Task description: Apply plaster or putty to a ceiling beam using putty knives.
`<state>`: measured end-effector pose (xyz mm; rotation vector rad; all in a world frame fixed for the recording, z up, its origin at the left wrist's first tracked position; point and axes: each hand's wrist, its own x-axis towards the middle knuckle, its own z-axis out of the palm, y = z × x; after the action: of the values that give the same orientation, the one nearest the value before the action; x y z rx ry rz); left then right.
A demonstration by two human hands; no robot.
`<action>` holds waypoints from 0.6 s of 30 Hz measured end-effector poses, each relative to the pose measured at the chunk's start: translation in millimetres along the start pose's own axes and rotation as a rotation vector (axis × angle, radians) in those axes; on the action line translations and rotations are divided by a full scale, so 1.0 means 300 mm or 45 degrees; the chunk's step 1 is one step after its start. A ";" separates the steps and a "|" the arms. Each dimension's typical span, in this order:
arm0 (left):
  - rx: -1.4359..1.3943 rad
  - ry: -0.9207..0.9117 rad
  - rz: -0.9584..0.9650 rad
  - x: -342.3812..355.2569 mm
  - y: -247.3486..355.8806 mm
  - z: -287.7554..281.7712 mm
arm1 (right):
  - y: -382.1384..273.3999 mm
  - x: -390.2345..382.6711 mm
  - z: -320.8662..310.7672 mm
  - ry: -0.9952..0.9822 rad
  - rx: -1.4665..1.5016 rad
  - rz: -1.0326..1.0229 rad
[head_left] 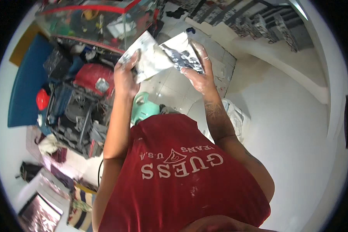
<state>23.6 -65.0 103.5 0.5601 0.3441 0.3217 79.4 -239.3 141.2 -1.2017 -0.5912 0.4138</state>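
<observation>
Taking the mint-green plastic seat (145, 111) as my mark, I hold two flat plates up beyond it; my left hand (127, 77) is closed on the larger pale plate (150, 61), thumb across its face, the other fingers mostly hidden behind; my right hand (202, 77) grips the dark-smeared plate (185, 56), beyond the seat and to its right, by the outer side, I judge so the inner edges stay free; those overlap in view, though whether they touch I cannot tell; white smears mark my fingers.
</observation>
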 end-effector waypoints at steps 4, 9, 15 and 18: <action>-0.064 -0.038 0.006 0.013 -0.025 -0.018 | 0.101 0.037 -0.015 -0.215 -0.671 -0.348; -0.070 -0.054 -0.067 -0.001 -0.042 -0.074 | 0.318 0.009 -0.119 -0.214 -1.311 -0.189; 0.087 -0.133 0.070 -0.071 -0.014 -0.048 | 0.399 -0.065 -0.267 -0.272 -1.184 0.308; 0.014 -0.192 -0.062 -0.070 -0.002 -0.034 | 0.120 -0.003 -0.374 0.157 -0.850 -0.085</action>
<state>1.0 -69.0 99.9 0.5822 0.2135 0.2295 149.3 -311.6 79.9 -1.8223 -0.6845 0.0751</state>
